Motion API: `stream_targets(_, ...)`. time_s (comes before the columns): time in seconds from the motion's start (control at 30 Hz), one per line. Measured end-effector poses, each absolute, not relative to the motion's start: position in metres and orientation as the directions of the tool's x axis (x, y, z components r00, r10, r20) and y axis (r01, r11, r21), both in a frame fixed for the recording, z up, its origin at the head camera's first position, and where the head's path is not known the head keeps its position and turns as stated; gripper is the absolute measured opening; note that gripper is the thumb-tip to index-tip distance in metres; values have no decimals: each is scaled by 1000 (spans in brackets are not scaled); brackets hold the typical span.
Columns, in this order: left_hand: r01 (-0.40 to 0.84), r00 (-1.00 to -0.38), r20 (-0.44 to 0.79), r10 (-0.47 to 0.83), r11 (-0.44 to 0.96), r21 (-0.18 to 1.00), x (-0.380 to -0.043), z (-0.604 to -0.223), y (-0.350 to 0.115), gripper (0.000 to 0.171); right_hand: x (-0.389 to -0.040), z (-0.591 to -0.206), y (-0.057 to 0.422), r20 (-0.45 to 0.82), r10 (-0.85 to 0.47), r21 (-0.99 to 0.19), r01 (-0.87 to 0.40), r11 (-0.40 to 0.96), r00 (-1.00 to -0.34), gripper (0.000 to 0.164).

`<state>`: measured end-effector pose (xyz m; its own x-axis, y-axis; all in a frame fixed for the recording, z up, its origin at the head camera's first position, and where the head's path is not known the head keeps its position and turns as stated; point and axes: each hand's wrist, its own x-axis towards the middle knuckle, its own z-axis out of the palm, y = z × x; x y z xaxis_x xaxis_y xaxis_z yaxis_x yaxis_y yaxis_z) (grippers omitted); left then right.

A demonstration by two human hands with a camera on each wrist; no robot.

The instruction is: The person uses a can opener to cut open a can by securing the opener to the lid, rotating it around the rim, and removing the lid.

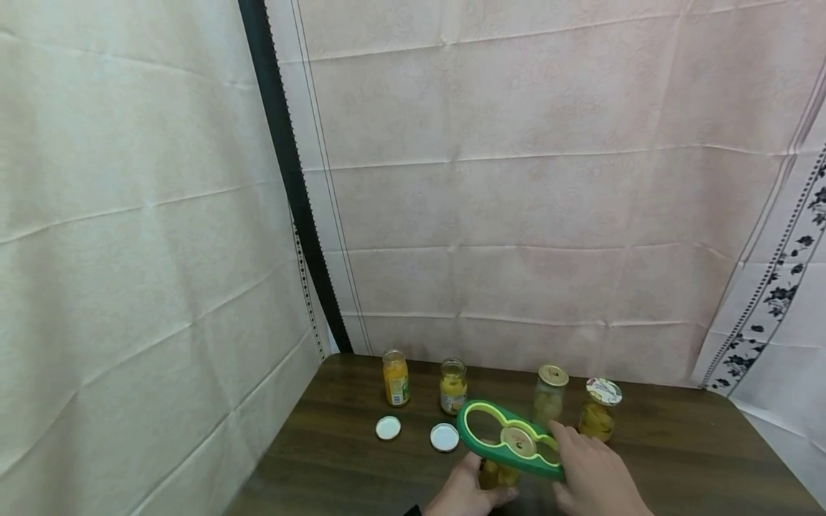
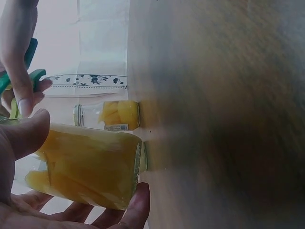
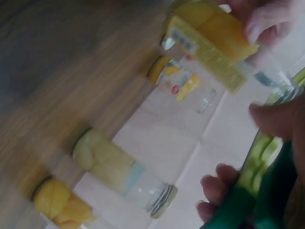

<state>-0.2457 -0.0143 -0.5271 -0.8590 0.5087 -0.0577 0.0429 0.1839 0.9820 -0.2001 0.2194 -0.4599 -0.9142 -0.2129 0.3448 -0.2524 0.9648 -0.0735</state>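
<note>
My left hand [image 1: 466,491] grips a glass jar [image 1: 498,475] of yellow fruit pieces around its side. In the left wrist view that jar [image 2: 90,167] has fingers curled under it and the thumb over its upper part. My right hand [image 1: 594,466] holds one end of a green jar opener [image 1: 516,461] with a scalloped, lighter green inside. The jar's gold-coloured lid [image 1: 518,441] shows through the opener's middle opening. From the right wrist, the held jar [image 3: 209,47] shows a yellow label, with the opener at its lid end.
At the back left of the dark wooden table [image 1: 310,437] stand two jars without lids, one of orange-yellow fruit [image 1: 396,380] and one beside it [image 1: 454,394]. Two white lids [image 1: 388,428] lie before them. Two lidded jars, one pale [image 1: 550,398], one yellow [image 1: 597,416], stand back right, near the cloth wall [image 1: 516,215].
</note>
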Motion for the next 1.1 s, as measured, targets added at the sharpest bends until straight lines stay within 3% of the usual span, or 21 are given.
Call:
stream_targets(0.17,63,-849,-37,528,169,984,-244,-528,-14,53,-203,-461,217,289,-202,-121,-245,962,-936,55)
stream_targets(0.3,93,-798,-2,603,126,988,-247,-526,-19,48,-204,-465,220,363,-248,-92,-300,950,-898,46)
stream_targets(0.43,137,-672,12,741,108,985,-258,-524,-33,46,-210,-466,229,455,-373,-75,-452,889,-809,45)
stream_targets(0.6,300,-463,62,884,91,950,-275,-521,-44,53,-221,-466,240,472,-525,-62,-621,781,-708,47)
stream_targets(0.73,296,-359,111,927,0,955,-278,-515,-44,57,-227,-466,241,481,-583,-42,-682,730,-655,46)
stream_targets(1.1,286,-360,139,923,-32,958,-278,-522,-39,56,-230,-467,243,481,-586,-34,-681,731,-653,48)
